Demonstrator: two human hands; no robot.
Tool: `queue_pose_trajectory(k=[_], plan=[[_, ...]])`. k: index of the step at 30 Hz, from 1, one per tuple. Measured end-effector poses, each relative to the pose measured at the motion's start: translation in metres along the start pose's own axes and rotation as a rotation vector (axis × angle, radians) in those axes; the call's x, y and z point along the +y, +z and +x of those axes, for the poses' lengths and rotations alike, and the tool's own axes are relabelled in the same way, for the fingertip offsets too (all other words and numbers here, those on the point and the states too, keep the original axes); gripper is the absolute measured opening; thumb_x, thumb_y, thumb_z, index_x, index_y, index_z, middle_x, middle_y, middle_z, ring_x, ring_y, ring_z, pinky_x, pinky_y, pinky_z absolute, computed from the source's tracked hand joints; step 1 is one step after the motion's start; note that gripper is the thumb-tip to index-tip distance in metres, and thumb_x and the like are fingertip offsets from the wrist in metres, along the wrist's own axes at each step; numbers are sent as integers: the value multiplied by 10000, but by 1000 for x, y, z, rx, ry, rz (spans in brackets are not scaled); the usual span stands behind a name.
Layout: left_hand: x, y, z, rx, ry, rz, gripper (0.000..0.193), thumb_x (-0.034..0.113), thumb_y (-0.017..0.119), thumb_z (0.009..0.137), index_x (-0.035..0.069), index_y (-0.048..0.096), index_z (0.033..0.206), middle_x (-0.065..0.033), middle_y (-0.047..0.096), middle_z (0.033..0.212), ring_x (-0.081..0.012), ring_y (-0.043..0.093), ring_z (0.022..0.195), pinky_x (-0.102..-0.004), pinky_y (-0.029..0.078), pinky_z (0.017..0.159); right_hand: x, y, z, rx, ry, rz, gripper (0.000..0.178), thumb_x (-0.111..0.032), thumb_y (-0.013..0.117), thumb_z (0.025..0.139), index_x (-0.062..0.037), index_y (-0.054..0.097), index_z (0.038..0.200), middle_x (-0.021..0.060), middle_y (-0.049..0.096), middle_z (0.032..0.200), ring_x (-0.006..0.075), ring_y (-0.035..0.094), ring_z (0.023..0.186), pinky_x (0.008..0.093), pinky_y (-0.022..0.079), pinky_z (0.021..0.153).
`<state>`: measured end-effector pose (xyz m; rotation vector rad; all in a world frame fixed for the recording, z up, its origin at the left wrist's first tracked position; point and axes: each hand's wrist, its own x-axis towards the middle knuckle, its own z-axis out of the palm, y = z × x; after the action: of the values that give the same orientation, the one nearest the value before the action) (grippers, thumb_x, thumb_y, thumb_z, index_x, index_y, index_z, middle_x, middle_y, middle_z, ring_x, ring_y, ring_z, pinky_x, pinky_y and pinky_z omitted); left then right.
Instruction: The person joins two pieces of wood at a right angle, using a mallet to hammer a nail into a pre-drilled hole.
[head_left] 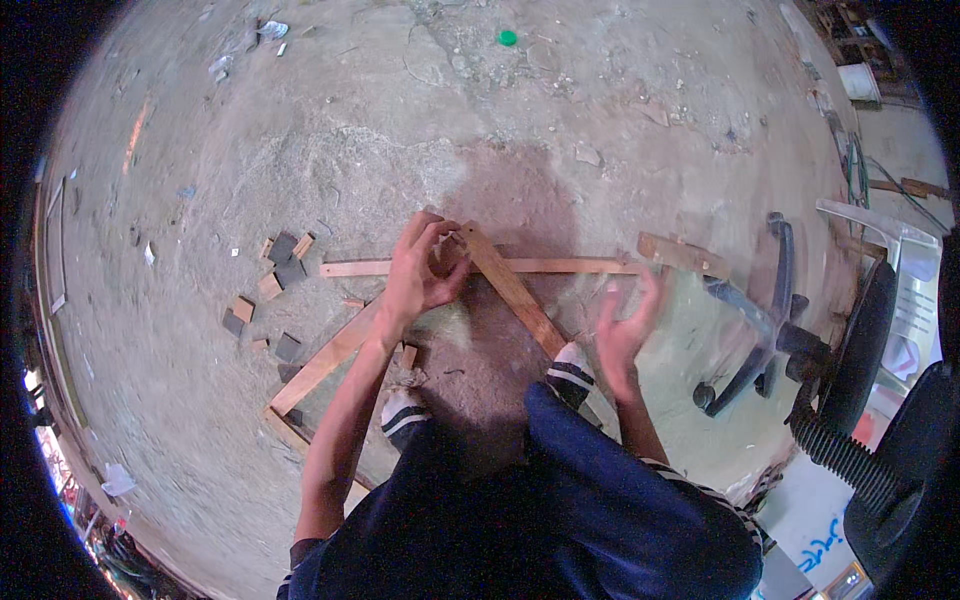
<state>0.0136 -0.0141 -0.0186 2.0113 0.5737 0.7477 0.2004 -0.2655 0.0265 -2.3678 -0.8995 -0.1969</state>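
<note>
My left hand is curled at the upper end of a slanting wooden slat, its fingertips against that end. The slat has a small dark hole near its top, and its lower end comes down by my right foot. It crosses over a longer, thin wooden strip lying crosswise on the floor. My right hand is open beside the strip's right end, thumb and fingers apart and nothing visible between them. Another wooden slat runs under my left forearm and meets a further piece at a corner on the left.
Several small wood blocks and dark offcuts lie to the left. A short wooden board is beyond my right hand, next to the chair base. A green cap lies far off on the rough floor. A black ribbed hose is at right.
</note>
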Motion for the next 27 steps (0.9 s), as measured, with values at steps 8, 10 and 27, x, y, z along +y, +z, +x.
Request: queue_pose_trajectory(k=[8,10,27], plan=[[2,-3,1,-15,-31,-28,340,-1,713,718,-13,629,1047,-183,594,975,-370,610,898,-419,508,776,107,-13,2,51,353,-197,642,-205,721,895,83,423,1385,245,462,1280,371,512,1173,454,411,1039],[1,-4,0,-10,-42,-16,321,-4,718,725,-16,640,1036,-182,604,981,-363,620,901,-420,515,776,109,-10,3,10,465,-89,639,-219,730,890,105,450,1364,242,498,1228,347,553,1113,427,450,974],[-3,1,-8,-20,71,29,196,33,750,805,-12,737,996,-139,671,924,-316,667,852,-406,548,751,122,-15,36,-99,398,-34,265,-211,602,995,50,607,1044,95,584,736,201,564,668,393,462,652]])
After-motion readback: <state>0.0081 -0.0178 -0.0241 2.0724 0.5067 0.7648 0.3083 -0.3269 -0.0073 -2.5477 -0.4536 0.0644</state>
